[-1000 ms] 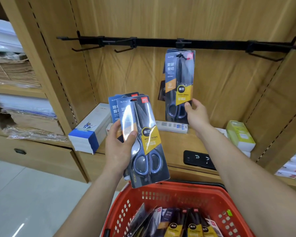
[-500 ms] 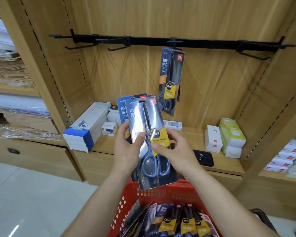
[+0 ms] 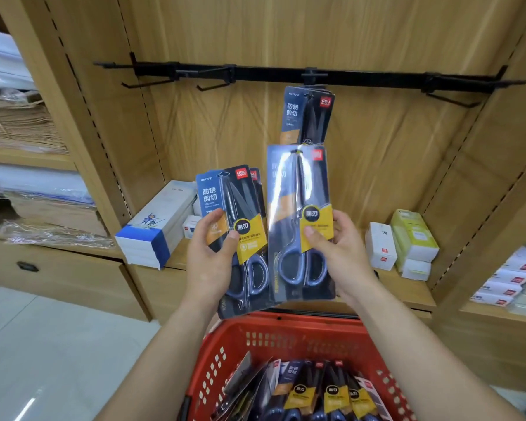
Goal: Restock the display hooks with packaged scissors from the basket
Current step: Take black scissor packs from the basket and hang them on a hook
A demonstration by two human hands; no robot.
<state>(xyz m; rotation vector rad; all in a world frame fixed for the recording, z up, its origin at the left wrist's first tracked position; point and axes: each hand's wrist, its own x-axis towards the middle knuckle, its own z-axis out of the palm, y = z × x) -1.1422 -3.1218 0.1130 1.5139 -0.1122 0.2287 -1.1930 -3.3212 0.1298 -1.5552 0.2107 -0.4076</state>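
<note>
From the head view, the black rail (image 3: 271, 75) across the wooden back panel is the mark to steer by. Straight below its middle hook (image 3: 315, 79) one hung pack (image 3: 307, 117) of scissors dangles. Lower again below the rail, the right hand (image 3: 337, 253) pinches a single pack (image 3: 298, 208), thumb on the yellow label and fingers behind, its top edge overlapping the foot of the hung pack. Down and left of the rail's middle, the left hand (image 3: 213, 259) grips a stack of packs (image 3: 225, 208) with the thumb across the front. The two hands are apart, each clamped on its own load. Far below the rail, the red basket (image 3: 286, 338) holds more packs. The step in hand looks like lifting the single pack up to a hook. To do it well, I would keep the card upright and square to the rail, bring its hang hole level with the hook's tip, then push it straight back along the wire (glare on the blister hides the hole here, so it may need finding by feel). The low pinch leaves the top free to flop, so a slow approach seems wise, as does easing past the hung pack rather than shoving into it. The empty hooks (image 3: 213, 85) under the rail's left end are spare alternatives.
</note>
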